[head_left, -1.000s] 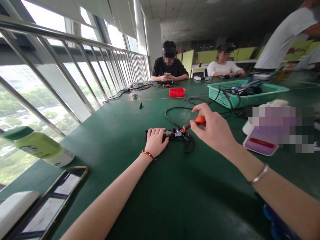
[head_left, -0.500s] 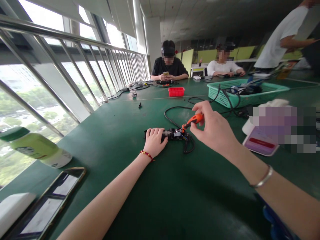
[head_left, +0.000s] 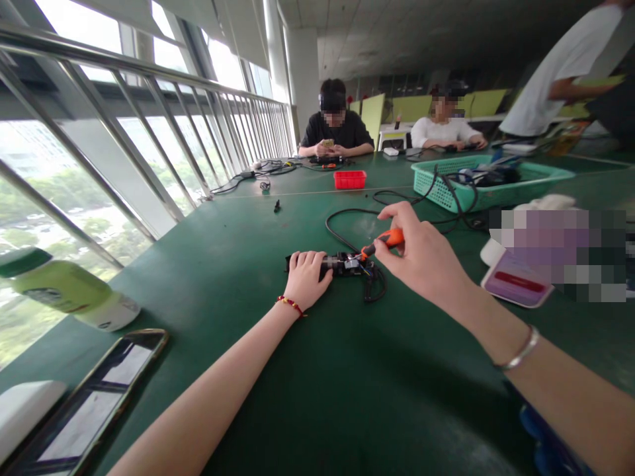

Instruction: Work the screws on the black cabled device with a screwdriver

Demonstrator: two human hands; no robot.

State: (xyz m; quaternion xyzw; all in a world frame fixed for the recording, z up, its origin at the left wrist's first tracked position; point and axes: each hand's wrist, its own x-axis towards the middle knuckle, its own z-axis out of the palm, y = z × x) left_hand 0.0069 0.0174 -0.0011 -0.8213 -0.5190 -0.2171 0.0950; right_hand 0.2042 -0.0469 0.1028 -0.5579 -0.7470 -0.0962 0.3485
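Note:
My left hand [head_left: 307, 277] lies closed over the left end of a small black device [head_left: 342, 266] with exposed wires, pressing it to the green table [head_left: 317, 383]. My right hand [head_left: 421, 258] pinches an orange-handled screwdriver [head_left: 384, 242], its tip down on the device's right part. A black cable [head_left: 347, 225] loops from the device away toward the basket.
A phone [head_left: 94, 403] and a green-capped bottle [head_left: 64, 287] lie at the near left by the railing. A teal basket [head_left: 491, 182] of cables, a small red tray [head_left: 350, 179] and a purple-white packet [head_left: 516, 281] stand further off. Two people sit at the far end; another stands at right.
The screwdriver handle tilted up slightly and came back down as my right fingers shifted on it. My left hand stayed on the device.

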